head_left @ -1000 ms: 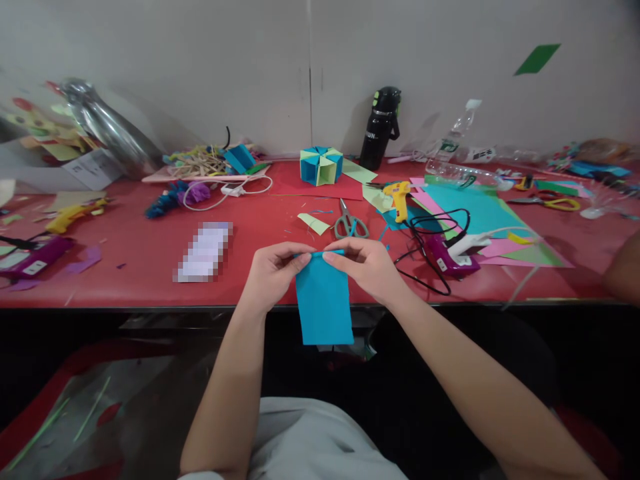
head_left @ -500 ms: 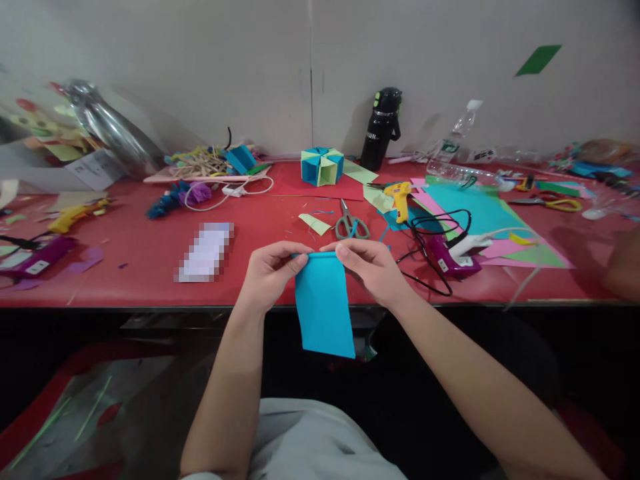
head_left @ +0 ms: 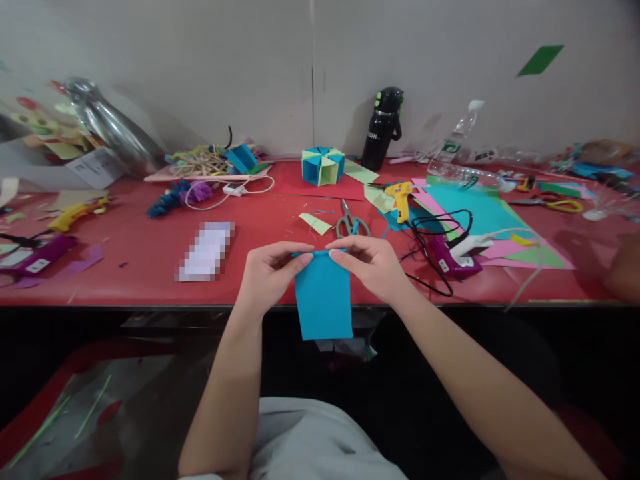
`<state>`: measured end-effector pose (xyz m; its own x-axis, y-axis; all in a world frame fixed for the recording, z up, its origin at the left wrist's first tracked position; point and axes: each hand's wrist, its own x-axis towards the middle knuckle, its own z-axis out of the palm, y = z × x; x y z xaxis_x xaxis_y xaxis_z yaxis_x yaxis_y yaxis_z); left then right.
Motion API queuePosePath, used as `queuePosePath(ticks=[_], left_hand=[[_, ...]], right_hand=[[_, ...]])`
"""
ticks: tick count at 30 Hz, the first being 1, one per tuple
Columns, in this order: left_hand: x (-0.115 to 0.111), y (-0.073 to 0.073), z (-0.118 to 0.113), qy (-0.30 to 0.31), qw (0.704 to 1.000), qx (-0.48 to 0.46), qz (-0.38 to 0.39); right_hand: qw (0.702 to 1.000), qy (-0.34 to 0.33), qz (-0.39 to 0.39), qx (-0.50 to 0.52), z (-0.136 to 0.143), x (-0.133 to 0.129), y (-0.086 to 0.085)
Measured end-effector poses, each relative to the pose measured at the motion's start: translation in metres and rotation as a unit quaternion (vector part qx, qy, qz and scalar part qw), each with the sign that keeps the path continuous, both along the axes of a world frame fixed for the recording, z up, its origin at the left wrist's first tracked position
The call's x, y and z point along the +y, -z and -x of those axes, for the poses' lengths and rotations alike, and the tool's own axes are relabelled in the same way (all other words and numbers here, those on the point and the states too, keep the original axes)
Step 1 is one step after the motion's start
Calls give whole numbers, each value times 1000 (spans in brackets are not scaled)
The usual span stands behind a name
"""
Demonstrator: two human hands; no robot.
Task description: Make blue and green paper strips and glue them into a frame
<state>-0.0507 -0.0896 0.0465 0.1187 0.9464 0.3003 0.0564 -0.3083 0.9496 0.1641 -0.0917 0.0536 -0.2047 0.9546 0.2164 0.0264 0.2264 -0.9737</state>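
Observation:
A sheet of blue paper point(head_left: 325, 300) hangs down past the table's front edge, its top edge rolled over. My left hand point(head_left: 273, 273) pinches the left end of that rolled edge between thumb and fingers. At the other end, my right hand point(head_left: 370, 267) pinches it the same way, thumb on the near side. Just beyond my hands lie grey-handled scissors point(head_left: 351, 223) and a pale green paper scrap point(head_left: 316, 223). Farther back stands a folded blue and green paper ring point(head_left: 323, 167).
A yellow glue gun point(head_left: 399, 199) and its black cable lie right of the scissors, beside a purple power strip point(head_left: 453, 257). Coloured sheets point(head_left: 475, 210) and a plastic bottle point(head_left: 460, 140) are at right. A black flask point(head_left: 383, 130) stands by the wall; a pixelated rectangle point(head_left: 205, 253) is at left.
The blue paper's lower edge has risen, and its rolled top has turned further. My thumbs have shifted inward along the roll, closer together.

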Motion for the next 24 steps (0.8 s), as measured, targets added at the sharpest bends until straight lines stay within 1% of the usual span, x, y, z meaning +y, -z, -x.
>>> queuePosePath(ticks=[3, 9, 16, 19, 24], left_hand=[[0, 0, 0, -1, 1000, -11, 13], [2, 4, -1, 12, 998, -32, 46], [-2, -1, -5, -1, 1000, -21, 20], [-4, -3, -7, 7, 1000, -9, 17], [-7, -4, -10, 21, 999, -13, 25]], right_hand=[[1000, 13, -16, -16, 1, -1, 1], [999, 20, -26, -3, 2, -1, 2], [1000, 5, -3, 12, 4, 1, 4], [1000, -2, 11, 18, 7, 2, 5], [1000, -1, 5, 20, 9, 2, 7]])
